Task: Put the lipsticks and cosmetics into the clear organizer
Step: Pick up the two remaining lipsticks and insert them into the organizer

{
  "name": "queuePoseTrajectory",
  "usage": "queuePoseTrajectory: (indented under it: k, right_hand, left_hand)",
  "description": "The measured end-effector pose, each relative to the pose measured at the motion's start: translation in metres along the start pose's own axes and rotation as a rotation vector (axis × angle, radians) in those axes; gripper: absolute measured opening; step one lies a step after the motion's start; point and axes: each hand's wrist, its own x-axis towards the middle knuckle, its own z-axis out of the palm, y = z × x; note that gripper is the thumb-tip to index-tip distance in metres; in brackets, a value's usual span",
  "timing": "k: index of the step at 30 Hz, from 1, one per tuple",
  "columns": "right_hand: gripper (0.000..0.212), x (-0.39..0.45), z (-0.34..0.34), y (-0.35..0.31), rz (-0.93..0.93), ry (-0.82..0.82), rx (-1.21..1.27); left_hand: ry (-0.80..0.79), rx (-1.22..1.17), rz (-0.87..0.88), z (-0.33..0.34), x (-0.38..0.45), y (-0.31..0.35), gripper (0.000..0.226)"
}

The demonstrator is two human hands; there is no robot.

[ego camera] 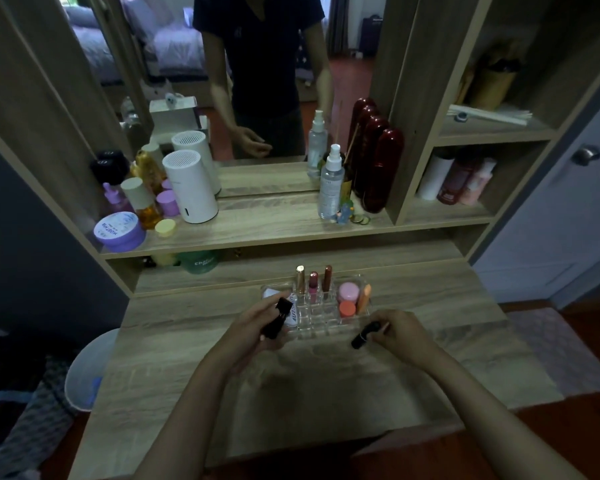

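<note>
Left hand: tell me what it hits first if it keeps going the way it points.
Probably the clear organizer. The left hand holds a black tube angled up and right, its tip already over the organizer's left side. Depth is unclear, so it may pass just above the rim.

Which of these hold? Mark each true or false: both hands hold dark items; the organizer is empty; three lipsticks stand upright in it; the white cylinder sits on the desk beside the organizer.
1. Both hands hold dark items. True: the left hand grips a black tube, and the right hand holds a black lipstick.
2. The clear organizer is empty. False: it holds a pink jar, an orange jar and more.
3. Three lipsticks stand upright in it. True.
4. The white cylinder sits on the desk. False: it stands on the shelf above.
</note>
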Motion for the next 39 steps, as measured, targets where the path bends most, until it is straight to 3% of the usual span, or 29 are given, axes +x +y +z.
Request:
queuePoseTrajectory:
  k: [3,5,13,18,29,39]
  right_hand:
    - [0.015,0.000,-0.020,-0.014,-0.063,0.067,0.053]
    - [0.017,0.001,-0.031,-0.025,-0.099,0.100,0.104]
    - [0.018,0.023,-0.038,-0.060,-0.168,0.222,0.120]
    - [0.020,0.044,-0.017,-0.072,-0.133,0.190,0.051]
    - [0.027,0.066,0.014,-0.088,-0.125,0.110,-0.164]
    - [0.027,0.071,0.023,-0.086,-0.118,0.097,-0.328]
  left_hand:
    - [0.162,0.482,0.129,0.004,0.010,0.014,0.016]
    - [0.254,0.580,0.187,0.010,0.018,0.021,0.015]
    - [0.358,0.715,0.287,0.025,0.037,0.029,0.030]
    - [0.450,0.773,0.289,0.038,0.049,0.025,0.030]
    - [0.480,0.716,0.270,0.044,0.066,0.006,0.051]
    - [0.470,0.743,0.312,0.047,0.070,-0.003,0.049]
